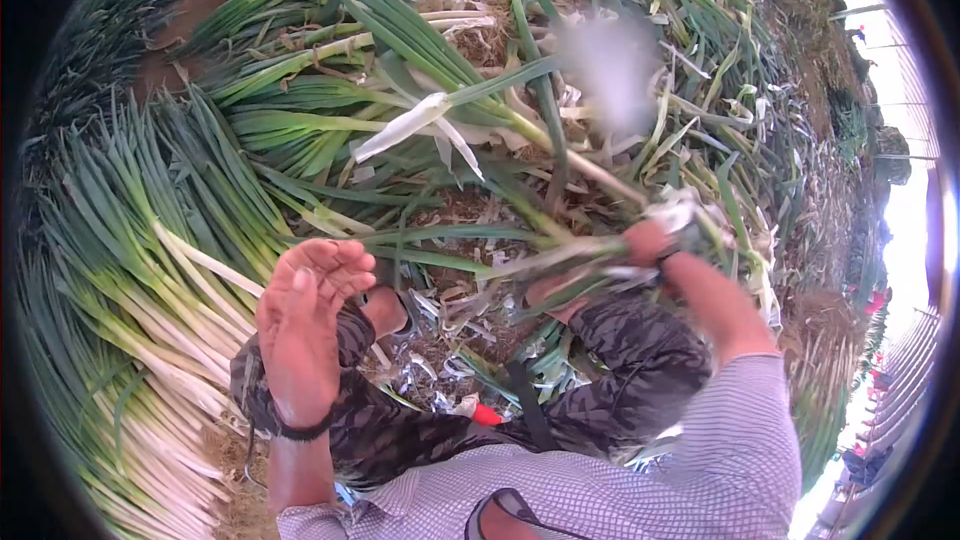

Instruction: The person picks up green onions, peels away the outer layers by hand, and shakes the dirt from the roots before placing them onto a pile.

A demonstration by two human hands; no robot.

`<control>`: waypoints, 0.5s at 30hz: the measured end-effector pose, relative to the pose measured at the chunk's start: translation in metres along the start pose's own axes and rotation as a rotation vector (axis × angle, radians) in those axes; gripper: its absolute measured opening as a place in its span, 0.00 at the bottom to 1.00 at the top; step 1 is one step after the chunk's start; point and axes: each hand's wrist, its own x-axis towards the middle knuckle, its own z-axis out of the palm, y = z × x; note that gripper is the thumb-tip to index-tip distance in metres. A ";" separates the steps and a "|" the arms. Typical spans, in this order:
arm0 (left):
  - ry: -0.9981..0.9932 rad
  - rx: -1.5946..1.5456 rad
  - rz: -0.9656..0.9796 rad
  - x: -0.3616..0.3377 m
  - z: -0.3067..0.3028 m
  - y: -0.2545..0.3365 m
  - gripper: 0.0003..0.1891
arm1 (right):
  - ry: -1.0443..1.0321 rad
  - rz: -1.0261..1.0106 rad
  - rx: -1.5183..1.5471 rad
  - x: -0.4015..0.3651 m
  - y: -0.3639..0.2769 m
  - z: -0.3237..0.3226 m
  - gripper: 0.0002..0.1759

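My left hand (305,315) is raised beside my left knee, palm up, fingers stretched out and slightly curled, with nothing in it. My right hand (652,242), blurred by motion, is closed at the right, in front of my right knee. It grips a green onion (585,175) near its pale end, whose green leaves reach up and to the left. More stalks and leaf strips lie against that hand, and blur hides which of them it holds. A peeled white and green leaf (415,125) lies on top of the pile ahead of me.
Clean white-stemmed green onions (150,340) lie in a thick row on the left. Unpeeled onions (330,80) and discarded leaves (700,120) cover the ground ahead and to the right. A red object (487,414) lies between my legs. A whitish blur (610,70) covers part of the view.
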 end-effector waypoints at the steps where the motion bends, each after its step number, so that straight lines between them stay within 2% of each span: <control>1: 0.014 0.005 -0.003 -0.002 -0.006 0.001 0.20 | -0.010 0.170 -0.004 -0.055 0.035 -0.058 0.10; 2: 0.035 0.005 -0.001 -0.004 -0.012 0.001 0.20 | 0.046 0.400 -0.006 -0.077 0.087 -0.057 0.09; 3: 0.055 0.015 -0.020 -0.011 -0.018 0.002 0.20 | 0.131 0.489 0.079 -0.110 0.130 -0.065 0.10; 4: 0.053 0.008 0.001 -0.014 -0.021 0.003 0.19 | 0.284 0.622 0.036 -0.122 0.199 -0.028 0.12; 5: 0.059 0.013 0.004 -0.017 -0.026 0.003 0.18 | 0.225 0.712 0.009 -0.160 0.209 -0.057 0.12; 7: 0.063 0.015 0.015 -0.019 -0.038 0.002 0.17 | 0.213 0.807 -0.017 -0.210 0.285 -0.023 0.13; 11: 0.076 0.085 0.029 -0.025 -0.043 -0.007 0.13 | -0.339 0.676 -0.022 -0.285 0.247 -0.027 0.26; 12: 0.055 0.129 0.010 -0.025 -0.037 -0.007 0.12 | -0.404 0.597 -0.034 -0.272 0.235 -0.025 0.34; 14: -0.050 0.123 -0.031 -0.027 -0.024 -0.007 0.12 | -0.104 0.536 0.144 -0.241 0.184 -0.044 0.38; 15: -0.101 0.127 -0.054 -0.028 -0.016 -0.006 0.13 | 0.012 0.414 0.286 -0.208 0.180 -0.045 0.40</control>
